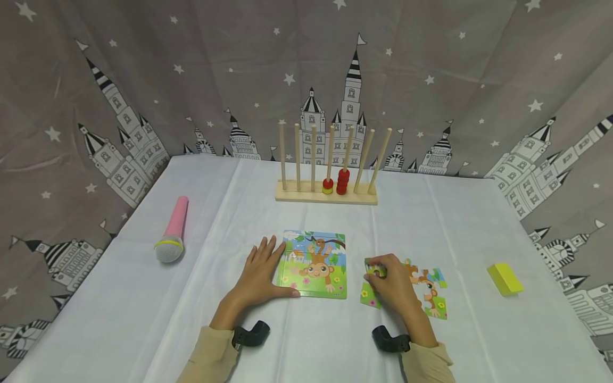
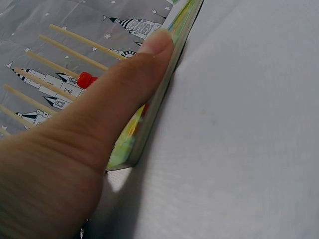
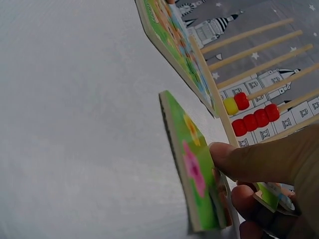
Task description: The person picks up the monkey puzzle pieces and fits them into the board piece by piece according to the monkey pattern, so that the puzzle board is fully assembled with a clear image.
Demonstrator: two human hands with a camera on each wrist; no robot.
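Observation:
A square puzzle [image 1: 313, 266] with a monkey picture lies flat on the white cloth. My left hand [image 1: 258, 274] rests at its left side with fingers straight, and the thumb [image 2: 157, 45] lies on its near edge. To the right of it, my right hand [image 1: 394, 282] pinches a puzzle piece [image 1: 375, 270], mostly covered by thumb and fingers. A green piece with a pink and a yellow flower [image 3: 192, 164] lies by the thumb tip. Beyond that hand is a group of joined monkey pieces [image 1: 435, 300], partly hidden by the hand.
A wooden peg stand [image 1: 325, 198] with red and yellow beads stands at the back. At the left lies a pink toy microphone [image 1: 174, 226], and at the right a yellow block [image 1: 505, 279]. A grey castle-print curtain [image 1: 239, 69] hangs behind the table.

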